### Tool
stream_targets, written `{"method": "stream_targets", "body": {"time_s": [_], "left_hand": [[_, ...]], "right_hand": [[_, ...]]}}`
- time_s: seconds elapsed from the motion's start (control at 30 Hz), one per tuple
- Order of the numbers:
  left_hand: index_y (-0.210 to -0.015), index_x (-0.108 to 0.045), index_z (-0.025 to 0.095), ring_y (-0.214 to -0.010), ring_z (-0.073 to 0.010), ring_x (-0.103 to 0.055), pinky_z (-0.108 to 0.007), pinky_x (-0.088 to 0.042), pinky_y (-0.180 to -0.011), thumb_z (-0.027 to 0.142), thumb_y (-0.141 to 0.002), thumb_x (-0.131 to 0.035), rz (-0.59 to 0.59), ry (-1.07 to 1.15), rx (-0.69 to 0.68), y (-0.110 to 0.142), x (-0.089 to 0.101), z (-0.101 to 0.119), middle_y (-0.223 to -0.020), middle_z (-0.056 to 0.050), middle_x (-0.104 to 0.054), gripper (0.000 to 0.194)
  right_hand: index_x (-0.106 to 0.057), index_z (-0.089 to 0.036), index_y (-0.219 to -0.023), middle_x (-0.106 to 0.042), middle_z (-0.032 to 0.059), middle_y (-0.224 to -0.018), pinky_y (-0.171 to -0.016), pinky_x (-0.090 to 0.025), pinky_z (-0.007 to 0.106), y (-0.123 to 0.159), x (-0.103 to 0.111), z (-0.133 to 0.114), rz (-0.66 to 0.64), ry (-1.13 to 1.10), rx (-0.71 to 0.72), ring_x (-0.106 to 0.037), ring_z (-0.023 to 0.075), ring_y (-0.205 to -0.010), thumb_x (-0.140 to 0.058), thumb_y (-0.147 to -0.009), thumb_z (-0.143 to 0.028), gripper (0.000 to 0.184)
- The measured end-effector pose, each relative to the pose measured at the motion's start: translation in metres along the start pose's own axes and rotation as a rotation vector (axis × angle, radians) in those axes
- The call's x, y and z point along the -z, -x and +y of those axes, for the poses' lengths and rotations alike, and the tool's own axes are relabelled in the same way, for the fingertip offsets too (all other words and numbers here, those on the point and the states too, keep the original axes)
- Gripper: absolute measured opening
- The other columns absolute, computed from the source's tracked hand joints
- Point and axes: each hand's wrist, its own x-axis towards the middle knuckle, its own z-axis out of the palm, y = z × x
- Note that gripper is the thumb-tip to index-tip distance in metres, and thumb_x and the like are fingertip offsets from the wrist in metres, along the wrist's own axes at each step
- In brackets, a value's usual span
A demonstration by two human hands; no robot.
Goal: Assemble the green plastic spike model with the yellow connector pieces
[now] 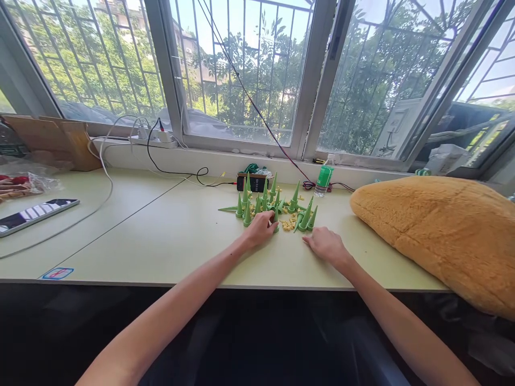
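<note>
Several green plastic cone spikes [293, 199] with round bases stand or lie in a cluster on the table, with small yellow pieces [288, 224] scattered among them. At the near side of the cluster my left hand [259, 229] is closed, its thumb and fingertips around the base of one upright green cone spike [276, 214]. My right hand [326, 244] rests low on the table, just right of a small group of green cone spikes [306, 217]. Its fingers are curled together, and what they hold, if anything, is hidden.
Behind the cluster, a black phone [252, 183] showing digits leans upright. A green-labelled bottle [324, 177] stands by the sill. A big orange-brown plush cushion [438, 230] covers the right side. Another phone [38, 214], a white cable [105, 198] and a cardboard box [80, 145] are at left.
</note>
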Motion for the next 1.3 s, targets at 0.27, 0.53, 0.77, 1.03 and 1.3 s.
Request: {"method": "stream_targets", "body": {"time_s": [0.27,0.53,0.77,1.03,1.3], "left_hand": [[-0.077,-0.054,0.017,-0.066,-0.0167,-0.054,-0.030,-0.041,-0.064,0.020,-0.081,-0.053,0.000,-0.045,-0.009,0.000,-0.001,-0.003,-0.075,-0.004,-0.062,0.006],[-0.078,-0.052,0.017,-0.067,-0.0167,-0.054,-0.029,-0.039,-0.064,0.019,-0.081,-0.052,-0.015,-0.079,-0.012,0.001,-0.001,-0.003,-0.077,-0.005,-0.063,0.003],[-0.079,-0.053,0.017,-0.065,-0.0153,-0.053,-0.027,-0.038,-0.063,0.019,-0.082,-0.053,-0.024,-0.084,-0.001,0.001,-0.001,-0.001,-0.075,-0.004,-0.062,0.004],[-0.076,-0.055,0.016,-0.068,-0.0163,-0.054,-0.028,-0.039,-0.066,0.019,-0.081,-0.054,-0.014,-0.056,0.006,0.000,0.000,-0.004,-0.076,-0.004,-0.062,0.005],[-0.079,-0.058,0.015,-0.070,-0.0165,-0.055,-0.028,-0.041,-0.068,0.018,-0.081,-0.054,-0.018,-0.045,0.038,-0.001,-0.001,-0.004,-0.077,-0.005,-0.064,0.006]], "right_hand": [[-0.062,-0.018,-0.102,-0.067,0.0135,-0.101,-0.073,-0.047,0.028,-0.024,0.024,-0.041,0.151,-0.029,0.238,-0.066,0.0244,-0.094,-0.043,-0.096,-0.022,0.020],[-0.066,-0.013,-0.106,-0.063,0.0180,-0.112,-0.080,-0.051,0.031,-0.076,0.035,-0.076,-0.008,0.068,0.200,-0.066,0.0264,-0.102,-0.056,-0.085,-0.006,0.024],[-0.065,-0.010,-0.107,-0.063,0.0200,-0.114,-0.080,-0.052,0.029,-0.089,0.030,-0.076,-0.031,0.083,0.155,-0.067,0.0258,-0.102,-0.055,-0.084,-0.002,0.027],[-0.064,-0.011,-0.112,-0.063,0.0200,-0.116,-0.079,-0.053,0.031,-0.097,0.024,-0.077,-0.004,0.050,0.120,-0.066,0.0268,-0.105,-0.050,-0.086,-0.003,0.030],[-0.065,-0.010,-0.108,-0.064,0.0212,-0.112,-0.079,-0.053,0.034,-0.100,0.014,-0.076,0.020,0.014,0.103,-0.066,0.0301,-0.105,-0.055,-0.084,-0.003,0.027]]}}
